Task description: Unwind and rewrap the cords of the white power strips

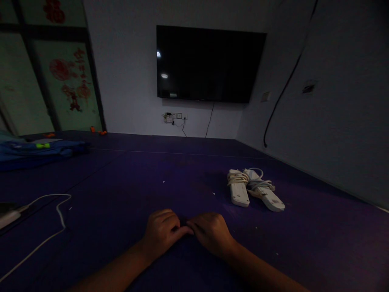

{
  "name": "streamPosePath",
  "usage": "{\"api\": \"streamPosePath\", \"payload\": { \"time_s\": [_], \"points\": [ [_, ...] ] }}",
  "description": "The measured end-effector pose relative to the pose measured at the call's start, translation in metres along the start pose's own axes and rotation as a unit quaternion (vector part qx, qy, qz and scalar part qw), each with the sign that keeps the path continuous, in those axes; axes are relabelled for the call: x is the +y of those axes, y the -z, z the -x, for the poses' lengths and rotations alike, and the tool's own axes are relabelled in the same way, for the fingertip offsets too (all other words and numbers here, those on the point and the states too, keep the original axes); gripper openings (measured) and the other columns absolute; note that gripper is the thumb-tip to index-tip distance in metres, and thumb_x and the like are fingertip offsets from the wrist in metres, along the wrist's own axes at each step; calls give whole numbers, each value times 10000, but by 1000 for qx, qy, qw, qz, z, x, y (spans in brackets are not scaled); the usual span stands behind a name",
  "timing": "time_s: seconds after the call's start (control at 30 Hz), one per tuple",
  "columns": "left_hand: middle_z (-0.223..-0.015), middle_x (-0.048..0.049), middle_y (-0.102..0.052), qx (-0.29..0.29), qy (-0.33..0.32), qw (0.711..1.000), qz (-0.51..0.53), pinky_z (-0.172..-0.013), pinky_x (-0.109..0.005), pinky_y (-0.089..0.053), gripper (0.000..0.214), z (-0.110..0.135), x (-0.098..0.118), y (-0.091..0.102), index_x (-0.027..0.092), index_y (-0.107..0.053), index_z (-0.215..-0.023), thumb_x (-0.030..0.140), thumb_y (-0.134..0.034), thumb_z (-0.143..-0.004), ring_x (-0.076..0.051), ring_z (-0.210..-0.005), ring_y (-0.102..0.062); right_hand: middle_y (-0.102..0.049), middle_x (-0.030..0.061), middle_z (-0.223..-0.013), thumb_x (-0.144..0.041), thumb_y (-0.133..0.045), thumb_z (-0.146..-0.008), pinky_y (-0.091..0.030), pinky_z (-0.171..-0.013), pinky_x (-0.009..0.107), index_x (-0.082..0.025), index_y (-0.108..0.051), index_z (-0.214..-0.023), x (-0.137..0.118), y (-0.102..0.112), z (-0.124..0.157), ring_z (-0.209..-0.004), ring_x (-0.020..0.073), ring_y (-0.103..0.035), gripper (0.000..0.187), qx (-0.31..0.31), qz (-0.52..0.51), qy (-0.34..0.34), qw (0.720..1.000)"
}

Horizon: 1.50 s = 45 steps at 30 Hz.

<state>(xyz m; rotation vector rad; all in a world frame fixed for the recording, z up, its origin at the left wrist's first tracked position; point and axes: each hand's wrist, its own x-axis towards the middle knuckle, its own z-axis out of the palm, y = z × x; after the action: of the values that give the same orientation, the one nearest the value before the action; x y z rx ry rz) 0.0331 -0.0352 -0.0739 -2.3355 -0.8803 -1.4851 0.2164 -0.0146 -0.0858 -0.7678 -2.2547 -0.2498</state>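
My left hand rests on the dark purple surface with its fingers curled in and its thumb stretched to the right. Beside it, my right hand is also curled, its thumb pointing left. The two thumb tips meet or nearly meet in the middle. No object shows in either hand. Beyond my right hand lie two white power strips, a left one and a right one, each with its cord wound around it.
A white cable runs from a white plug-like piece at left. Blue cloth lies farther back. A dark television hangs on the wall above sockets. A black cord hangs at right.
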Motion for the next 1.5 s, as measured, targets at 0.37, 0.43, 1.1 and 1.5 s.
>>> {"api": "streamPosePath", "payload": {
  "time_s": [0.37, 0.43, 1.1, 1.5],
  "points": [
    [-529, 7, -554, -102, 20, 995, -1, -506, -225, -373, 407, -2, 2, -2, 165, -520, -554, 474, -537, -818, -101, -526, -506, -595, 12, -510, -304, -399, -903, -283, -466, 252, -182, -548, -554, 0, -1, 1, -450, 99, -524, 398, -54, 1, 29, 998],
    [-594, -15, -599, -120, 32, 992, 8, -540, -237, -407, 387, -2, 1, -2, 161, -560, -614, 482, -517, -826, -123, -586, -541, -633, 14, -590, -274, -417, -882, -343, -497, 233, -189, -588, -668, 0, 1, 1, -519, 110, -567, 287, -87, -29, 31, 995],
    [-779, -37, -672, -190, 53, 979, 60, -643, -260, -466, 190, 0, -4, -4, 172, -615, -877, 202, -428, -883, -154, -739, -592, -681, 27, -753, -219, -394, -891, -437, -574, 220, -192, -560, -1025, -3, 4, 1, -624, 126, -622, 216, -114, -41, 49, 991],
    [-835, -56, -697, -169, 63, 980, 78, -667, -284, -487, 239, 0, -7, -3, 166, -647, -942, 321, -479, -869, -171, -782, -614, -691, 13, -835, -228, -457, -859, -450, -626, 208, -219, -543, -1056, -5, 7, 1, -702, 120, -642, 216, -104, -110, 32, 988]
  ]
}}
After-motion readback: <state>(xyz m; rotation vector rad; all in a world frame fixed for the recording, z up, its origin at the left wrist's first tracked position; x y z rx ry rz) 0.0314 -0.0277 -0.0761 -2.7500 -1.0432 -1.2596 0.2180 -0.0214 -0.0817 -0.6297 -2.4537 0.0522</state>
